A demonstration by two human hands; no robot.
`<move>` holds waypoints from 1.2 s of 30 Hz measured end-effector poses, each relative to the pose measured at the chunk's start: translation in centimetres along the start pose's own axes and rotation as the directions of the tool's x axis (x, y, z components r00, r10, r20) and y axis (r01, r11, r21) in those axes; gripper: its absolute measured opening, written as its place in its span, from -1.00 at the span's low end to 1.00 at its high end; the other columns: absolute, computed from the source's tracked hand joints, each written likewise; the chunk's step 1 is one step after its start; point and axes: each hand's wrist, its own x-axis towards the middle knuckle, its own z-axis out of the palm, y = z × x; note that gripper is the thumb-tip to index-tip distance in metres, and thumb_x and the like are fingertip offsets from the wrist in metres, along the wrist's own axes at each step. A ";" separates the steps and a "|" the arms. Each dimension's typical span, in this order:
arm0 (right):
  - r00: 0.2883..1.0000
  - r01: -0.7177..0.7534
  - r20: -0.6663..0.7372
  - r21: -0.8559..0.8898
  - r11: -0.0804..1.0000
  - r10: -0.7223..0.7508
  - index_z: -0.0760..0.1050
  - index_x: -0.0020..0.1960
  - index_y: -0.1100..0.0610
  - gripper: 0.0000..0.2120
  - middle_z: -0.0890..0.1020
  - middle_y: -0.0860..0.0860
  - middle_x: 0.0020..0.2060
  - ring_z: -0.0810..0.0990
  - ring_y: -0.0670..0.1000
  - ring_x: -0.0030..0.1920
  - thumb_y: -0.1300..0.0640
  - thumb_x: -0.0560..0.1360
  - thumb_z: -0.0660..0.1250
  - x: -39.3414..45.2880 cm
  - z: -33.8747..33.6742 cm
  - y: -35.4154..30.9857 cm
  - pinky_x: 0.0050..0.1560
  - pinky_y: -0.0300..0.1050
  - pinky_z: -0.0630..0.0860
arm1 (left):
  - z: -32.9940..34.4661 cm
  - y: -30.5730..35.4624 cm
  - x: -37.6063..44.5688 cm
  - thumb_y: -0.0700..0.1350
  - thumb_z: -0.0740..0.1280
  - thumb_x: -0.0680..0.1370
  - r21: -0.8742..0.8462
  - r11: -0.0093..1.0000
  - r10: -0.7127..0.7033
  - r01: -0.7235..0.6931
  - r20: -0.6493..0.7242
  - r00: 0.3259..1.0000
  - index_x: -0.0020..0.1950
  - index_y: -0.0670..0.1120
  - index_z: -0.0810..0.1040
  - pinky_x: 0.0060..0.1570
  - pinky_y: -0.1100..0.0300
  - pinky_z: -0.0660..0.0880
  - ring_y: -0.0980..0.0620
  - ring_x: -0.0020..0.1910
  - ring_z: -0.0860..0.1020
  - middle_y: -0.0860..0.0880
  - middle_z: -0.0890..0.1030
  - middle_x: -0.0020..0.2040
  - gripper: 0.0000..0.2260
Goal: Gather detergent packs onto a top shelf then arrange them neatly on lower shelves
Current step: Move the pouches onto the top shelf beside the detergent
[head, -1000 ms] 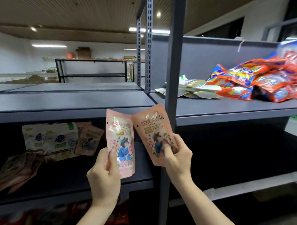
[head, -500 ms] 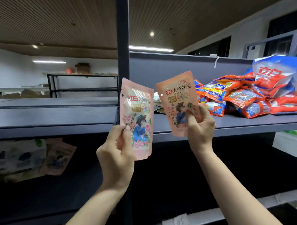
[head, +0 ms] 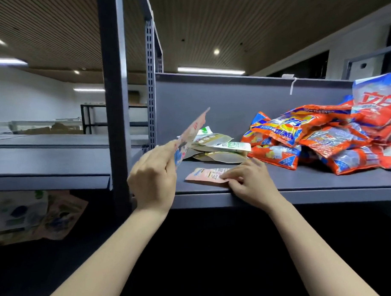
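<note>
While my right hand (head: 252,183) presses one flat pink pouch (head: 208,176) down, my left hand (head: 153,177) pinches the second pink foil pouch (head: 190,134) upright, just left of it.

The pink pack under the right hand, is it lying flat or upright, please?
Flat: the pink pack lies back side up on the top shelf, the right hand fingers on it.
</note>
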 end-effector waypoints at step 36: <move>0.995 -0.098 0.008 0.206 0.974 0.098 0.56 0.18 -0.03 -0.65 0.60 -0.10 0.14 0.48 -0.05 0.22 0.11 0.40 0.32 -5.7 1.3 -17.2 0.21 -0.13 0.37 | -12.0 -8.7 -4.0 -0.11 0.28 0.51 0.029 0.999 -0.003 -0.018 0.619 0.785 0.10 -0.05 0.59 -0.03 0.08 0.41 -0.03 -0.04 0.55 0.03 0.62 -0.02 -0.80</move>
